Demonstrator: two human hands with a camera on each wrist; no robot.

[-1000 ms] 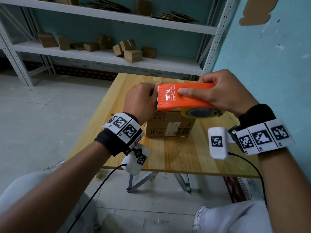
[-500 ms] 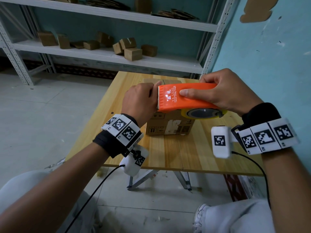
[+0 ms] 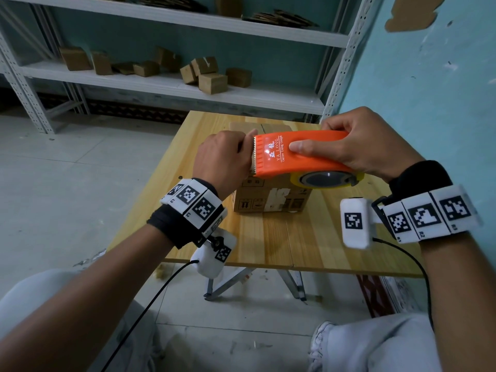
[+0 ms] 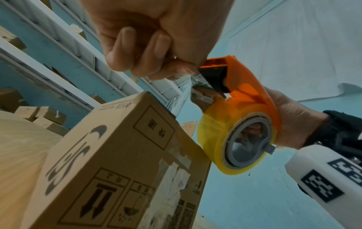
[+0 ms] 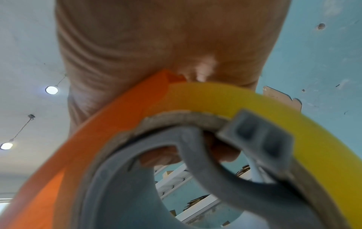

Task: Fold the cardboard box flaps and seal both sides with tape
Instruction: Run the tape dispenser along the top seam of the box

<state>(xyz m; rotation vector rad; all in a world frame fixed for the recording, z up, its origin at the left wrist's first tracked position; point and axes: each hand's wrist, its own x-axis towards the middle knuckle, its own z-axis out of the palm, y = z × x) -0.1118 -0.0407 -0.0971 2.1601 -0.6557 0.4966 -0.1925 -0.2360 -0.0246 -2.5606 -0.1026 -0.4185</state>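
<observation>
Little changes: right hand (image 3: 367,146) still grips the orange dispenser (image 3: 298,154) above the box (image 3: 271,200); left hand (image 3: 222,159), at nine o'clock, keeps pinching the tape end (image 4: 195,77), sealing imminent.

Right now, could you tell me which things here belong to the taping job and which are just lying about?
In use:
box
tape dispenser, in the right hand
tape end, pinched by the left hand

Lying about:
small boxes on the shelf

Glossy orange plastic tape dispenser (image 3: 300,154); translucent yellow tape roll (image 4: 213,136) on matt grey plastic hub (image 4: 246,139). Matt brown cardboard box (image 4: 109,162), printed, with torn paper label remnants. Bench (image 3: 281,242): pale wood, smooth, visible grain.
</observation>
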